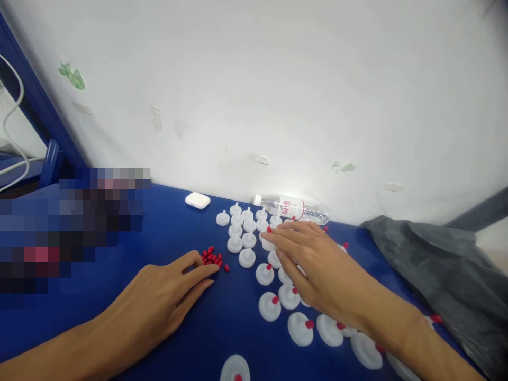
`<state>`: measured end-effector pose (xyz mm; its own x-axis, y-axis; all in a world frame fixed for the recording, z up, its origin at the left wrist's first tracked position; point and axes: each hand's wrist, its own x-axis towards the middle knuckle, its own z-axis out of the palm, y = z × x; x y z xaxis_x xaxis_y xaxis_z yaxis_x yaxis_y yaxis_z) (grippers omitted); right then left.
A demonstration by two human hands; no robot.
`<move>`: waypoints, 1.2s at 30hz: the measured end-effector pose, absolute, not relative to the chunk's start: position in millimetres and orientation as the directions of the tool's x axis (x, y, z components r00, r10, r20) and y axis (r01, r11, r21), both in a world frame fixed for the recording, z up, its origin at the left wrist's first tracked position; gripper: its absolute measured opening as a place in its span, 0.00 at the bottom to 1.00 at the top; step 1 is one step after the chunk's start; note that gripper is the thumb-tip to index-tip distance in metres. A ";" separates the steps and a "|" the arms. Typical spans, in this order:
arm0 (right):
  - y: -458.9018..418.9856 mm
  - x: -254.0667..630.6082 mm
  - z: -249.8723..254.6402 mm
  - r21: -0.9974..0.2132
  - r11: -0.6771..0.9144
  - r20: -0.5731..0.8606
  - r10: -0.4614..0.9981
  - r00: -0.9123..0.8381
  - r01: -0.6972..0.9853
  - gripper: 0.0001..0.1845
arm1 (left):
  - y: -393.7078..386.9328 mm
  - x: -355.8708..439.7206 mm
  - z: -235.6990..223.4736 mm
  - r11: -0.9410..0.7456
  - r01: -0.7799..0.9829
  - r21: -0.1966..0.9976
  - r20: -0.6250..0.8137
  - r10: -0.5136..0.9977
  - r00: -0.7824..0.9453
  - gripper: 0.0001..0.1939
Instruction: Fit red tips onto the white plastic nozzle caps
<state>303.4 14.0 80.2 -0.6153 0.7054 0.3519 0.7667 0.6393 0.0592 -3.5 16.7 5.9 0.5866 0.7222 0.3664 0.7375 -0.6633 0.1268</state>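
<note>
My left hand point(170, 288) reaches over the blue tabletop, fingers stretched and thumb apart. Its fingertips touch the near side of a small pile of red caps point(214, 258); nothing shows held in it. Stretched out above a group of white discs with nozzles, my right hand point(313, 259) has its fingertips beside a red cap point(269, 229) on one disc, and partly hides that disc. Uncapped white discs point(235, 243) stand nozzle up between the hands. White discs with red caps point(270, 307) lie nearer me and under my right forearm, some of them hidden.
A clear plastic bottle point(291, 207) lies along the white wall. To its left is a white rounded case point(197, 200). Dark grey cloth or plastic point(432, 275) drapes over the right side. A single capped disc point(235, 369) lies at the near edge. The left side is pixelated.
</note>
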 end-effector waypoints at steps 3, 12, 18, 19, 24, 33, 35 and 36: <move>16.4 304.8 73.1 0.062 0.660 0.297 0.704 -0.646 0.748 0.23 | 17.2 -4.3 2.6 -0.677 0.726 0.124 0.358 0.712 0.603 0.19; 14.6 303.6 70.5 0.032 0.660 0.197 0.732 -0.652 0.751 0.22 | 16.7 -2.8 -1.2 -0.665 0.685 0.298 0.348 0.743 0.571 0.16; 13.5 300.0 72.7 -0.034 0.654 0.205 0.745 -0.635 0.756 0.19 | 13.1 -2.4 4.6 -0.676 0.627 0.387 0.432 0.734 0.524 0.10; 13.5 299.6 73.0 -0.040 0.656 0.191 0.746 -0.638 0.754 0.20 | 12.3 -2.5 5.3 -0.675 0.622 0.398 0.431 0.736 0.522 0.10; 13.0 299.7 79.3 -0.042 0.635 0.199 0.762 -0.616 0.772 0.19 | 11.2 -2.4 4.7 -0.690 0.588 0.421 0.442 0.723 0.532 0.11; 3.2 281.1 60.6 0.015 0.719 0.197 0.679 -0.707 0.694 0.26 | 12.3 -2.6 0.1 -0.705 0.565 0.429 0.488 0.707 0.512 0.14; 3.1 279.7 57.8 0.007 0.733 0.213 0.663 -0.717 0.680 0.26 | 12.3 -2.2 -0.2 -0.709 0.555 0.435 0.507 0.702 0.500 0.14; 2.9 279.3 58.1 0.000 0.746 0.240 0.646 -0.724 0.666 0.25 | 12.5 -1.8 0.1 -0.712 0.553 0.432 0.522 0.698 0.491 0.14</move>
<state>279.3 2.9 58.1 -0.7244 0.6465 0.2396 0.6659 0.7460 0.0003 -1.8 12.5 0.1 0.4910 0.6976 0.5217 0.5529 -0.7124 0.4323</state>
